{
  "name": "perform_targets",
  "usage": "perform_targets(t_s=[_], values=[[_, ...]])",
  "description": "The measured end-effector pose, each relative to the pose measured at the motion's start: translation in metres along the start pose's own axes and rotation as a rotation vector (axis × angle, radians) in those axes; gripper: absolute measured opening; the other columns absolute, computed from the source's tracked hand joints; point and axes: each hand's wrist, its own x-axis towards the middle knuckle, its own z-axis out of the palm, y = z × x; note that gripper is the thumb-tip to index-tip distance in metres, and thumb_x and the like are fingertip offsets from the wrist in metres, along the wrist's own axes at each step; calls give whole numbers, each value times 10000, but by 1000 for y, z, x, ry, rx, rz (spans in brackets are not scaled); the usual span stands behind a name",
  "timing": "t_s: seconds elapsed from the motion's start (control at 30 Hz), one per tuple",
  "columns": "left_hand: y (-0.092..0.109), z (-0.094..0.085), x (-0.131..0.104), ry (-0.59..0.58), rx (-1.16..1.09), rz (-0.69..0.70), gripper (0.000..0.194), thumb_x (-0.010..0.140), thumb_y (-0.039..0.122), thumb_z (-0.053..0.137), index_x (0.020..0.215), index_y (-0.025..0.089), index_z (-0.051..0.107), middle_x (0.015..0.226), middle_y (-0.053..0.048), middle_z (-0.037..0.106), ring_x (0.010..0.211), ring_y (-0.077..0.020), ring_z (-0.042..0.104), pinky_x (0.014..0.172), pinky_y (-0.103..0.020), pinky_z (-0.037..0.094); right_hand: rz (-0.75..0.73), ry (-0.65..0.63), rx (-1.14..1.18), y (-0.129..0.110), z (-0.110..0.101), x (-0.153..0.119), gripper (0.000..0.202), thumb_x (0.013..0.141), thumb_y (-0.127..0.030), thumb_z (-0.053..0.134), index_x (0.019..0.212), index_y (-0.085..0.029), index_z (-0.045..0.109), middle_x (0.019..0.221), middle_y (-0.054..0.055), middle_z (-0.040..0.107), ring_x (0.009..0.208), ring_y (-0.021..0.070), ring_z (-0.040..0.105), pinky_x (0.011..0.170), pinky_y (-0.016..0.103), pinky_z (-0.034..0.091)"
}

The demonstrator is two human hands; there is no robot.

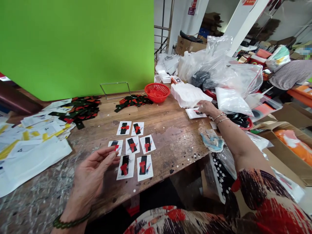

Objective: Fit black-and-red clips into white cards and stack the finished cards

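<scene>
At eight o'clock on the wooden surface (168, 133), the left hand (97, 165) draws thumb and fingertips together at a paper card (118, 143) bearing black and red pieces; grip unclear. At two, the right hand (206, 107) touches a white packet (195, 113), hold unclear. Twelve: round plastic basket (157, 100), red pieces inside. One: cardboard box (186, 46), lettering too blurred to read.

Cards (147, 144) on table (170, 139), basket (159, 99) behind — papers (45, 130) left
</scene>
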Motion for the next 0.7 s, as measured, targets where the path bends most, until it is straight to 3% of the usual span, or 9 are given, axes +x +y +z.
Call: perform_targets(t_s=[0.1, 0.2, 0.4, 0.5, 0.7], values=[[0, -4, 0, 19, -1, -30, 374, 537, 481, 884, 840, 295, 769, 759, 28, 739, 656, -161, 658, 618, -302, 578, -117, -155, 36, -5, -2, 2, 515, 681, -85, 646, 1190, -161, 679, 1188, 68, 685, 1040, 207, 616, 912, 270, 452], [0, -7, -2, 31, 6, -60, 394, 515, 483, 891, 834, 287, 770, 747, 25, 738, 640, -163, 661, 590, -292, 582, -143, -227, 50, -8, 2, 8, 565, 643, -17, 596, 1186, -154, 674, 1182, 61, 684, 1017, 199, 621, 888, 263, 460], [-2, -11, 0, 34, 7, -87, 497, 486, 481, 905, 886, 231, 748, 785, 10, 743, 660, -147, 682, 611, -232, 601, -200, -367, -64, -5, 1, 23, 574, 637, -73, 669, 1194, -211, 670, 1250, 43, 658, 1131, 240, 601, 952, 293, 462], [-5, -11, 5, 20, -15, -145, 614, 427, 473, 930, 927, 181, 726, 780, -16, 740, 660, -134, 694, 639, -176, 589, -200, -403, -135, -4, -1, 30, 580, 642, -132, 722, 1209, -239, 665, 1250, 30, 654, 1138, 245, 602, 953, 298, 468], [-11, -9, 9, -4, -38, -172, 638, 439, 455, 933, 962, 164, 711, 778, -32, 737, 662, -126, 690, 650, -166, 589, -233, -393, -147, -2, 2, 36, 596, 626, -144, 775, 1206, -218, 656, 1148, 34, 686, 1035, 238, 635, 852, 291, 488]])
